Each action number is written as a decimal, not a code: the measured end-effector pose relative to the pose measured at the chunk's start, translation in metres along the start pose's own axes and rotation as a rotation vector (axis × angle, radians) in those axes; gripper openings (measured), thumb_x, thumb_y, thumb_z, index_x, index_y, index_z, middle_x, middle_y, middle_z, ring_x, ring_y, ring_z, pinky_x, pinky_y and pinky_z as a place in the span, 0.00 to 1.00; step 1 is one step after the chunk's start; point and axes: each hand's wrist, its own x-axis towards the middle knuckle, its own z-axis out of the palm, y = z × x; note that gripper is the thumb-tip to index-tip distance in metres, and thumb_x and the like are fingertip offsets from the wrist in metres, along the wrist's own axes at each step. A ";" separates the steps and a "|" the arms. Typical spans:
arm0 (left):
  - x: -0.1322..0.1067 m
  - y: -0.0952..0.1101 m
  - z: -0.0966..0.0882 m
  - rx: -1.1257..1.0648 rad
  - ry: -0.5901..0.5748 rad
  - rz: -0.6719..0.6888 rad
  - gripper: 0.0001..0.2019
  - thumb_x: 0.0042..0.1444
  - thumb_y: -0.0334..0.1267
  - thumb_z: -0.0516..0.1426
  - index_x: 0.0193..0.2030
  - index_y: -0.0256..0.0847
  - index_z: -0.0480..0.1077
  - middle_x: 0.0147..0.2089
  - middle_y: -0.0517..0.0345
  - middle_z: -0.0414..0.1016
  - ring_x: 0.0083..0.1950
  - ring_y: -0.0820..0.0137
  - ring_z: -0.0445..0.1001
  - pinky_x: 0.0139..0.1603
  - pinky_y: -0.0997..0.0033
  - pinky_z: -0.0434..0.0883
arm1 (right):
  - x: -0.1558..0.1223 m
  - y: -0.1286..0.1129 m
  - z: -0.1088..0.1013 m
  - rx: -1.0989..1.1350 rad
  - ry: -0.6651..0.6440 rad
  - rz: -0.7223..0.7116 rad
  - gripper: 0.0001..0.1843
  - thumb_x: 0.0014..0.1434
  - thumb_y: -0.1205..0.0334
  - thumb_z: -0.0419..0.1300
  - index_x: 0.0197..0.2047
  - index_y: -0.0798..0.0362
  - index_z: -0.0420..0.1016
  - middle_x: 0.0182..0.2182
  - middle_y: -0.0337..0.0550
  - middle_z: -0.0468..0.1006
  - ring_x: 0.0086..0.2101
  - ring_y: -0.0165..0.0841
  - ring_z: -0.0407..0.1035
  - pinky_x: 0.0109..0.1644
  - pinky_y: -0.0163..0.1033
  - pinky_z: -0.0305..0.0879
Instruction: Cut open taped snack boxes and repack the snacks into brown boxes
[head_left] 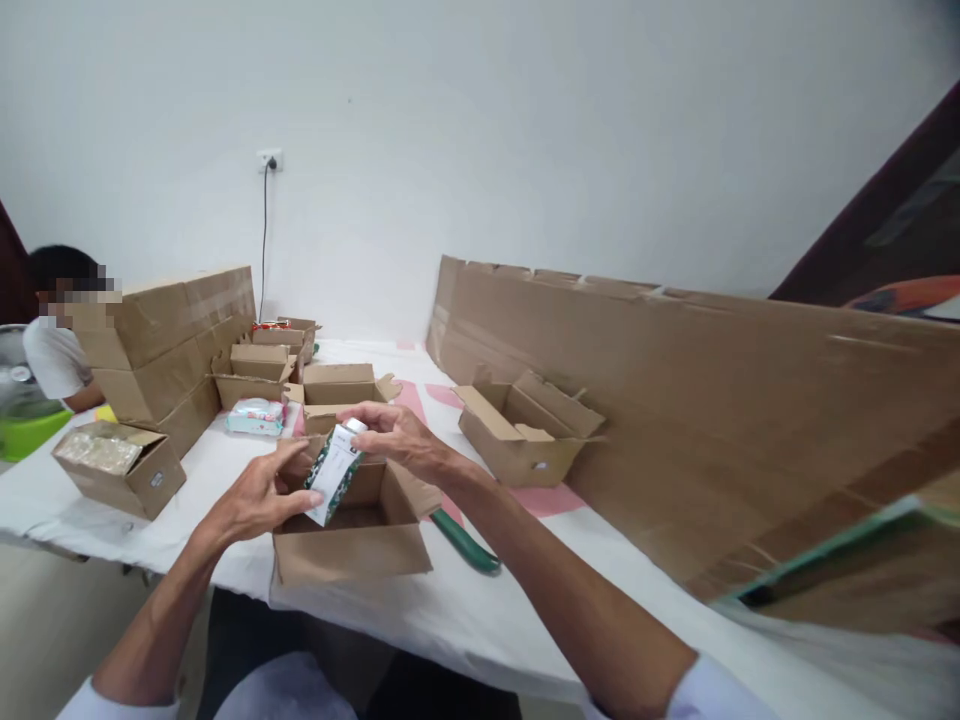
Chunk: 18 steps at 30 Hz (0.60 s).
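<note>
Both hands hold a small white and green carton [333, 473] over an open cardboard box [352, 550] at the table's near edge. My left hand [259, 495] grips the carton's lower end from the left. My right hand [397, 440] pinches its upper end with fingertips. The carton is tilted, its lower end just above the box's opening. The inside of the box looks bare where it shows.
Several open small boxes [525, 430] stand on the white table [480, 620]. A tall flat cardboard sheet [712, 400] leans along the right. A green-handled tool [465, 542] lies beside the near box. A wipes pack [255, 416] and big cartons [172, 340] stand left. A person [56, 350] sits far left.
</note>
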 end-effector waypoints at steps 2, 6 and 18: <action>0.007 0.006 0.010 -0.257 -0.085 -0.050 0.36 0.54 0.52 0.70 0.66 0.38 0.72 0.57 0.46 0.80 0.58 0.52 0.78 0.58 0.55 0.74 | 0.003 0.000 0.006 0.070 0.018 -0.009 0.26 0.50 0.50 0.73 0.51 0.51 0.80 0.44 0.43 0.83 0.42 0.38 0.78 0.45 0.44 0.77; 0.012 -0.002 0.029 -0.498 0.002 -0.164 0.34 0.44 0.51 0.75 0.56 0.35 0.77 0.50 0.47 0.83 0.52 0.53 0.80 0.52 0.60 0.75 | -0.004 0.021 0.025 0.144 0.174 -0.041 0.32 0.56 0.44 0.70 0.59 0.48 0.74 0.55 0.50 0.80 0.52 0.42 0.77 0.49 0.46 0.78; 0.010 -0.031 0.048 -0.561 0.091 -0.255 0.37 0.47 0.53 0.73 0.60 0.36 0.73 0.51 0.46 0.80 0.44 0.64 0.78 0.31 0.76 0.72 | -0.026 0.097 0.067 0.114 0.151 0.090 0.32 0.64 0.39 0.60 0.64 0.49 0.70 0.56 0.52 0.78 0.46 0.42 0.79 0.44 0.48 0.82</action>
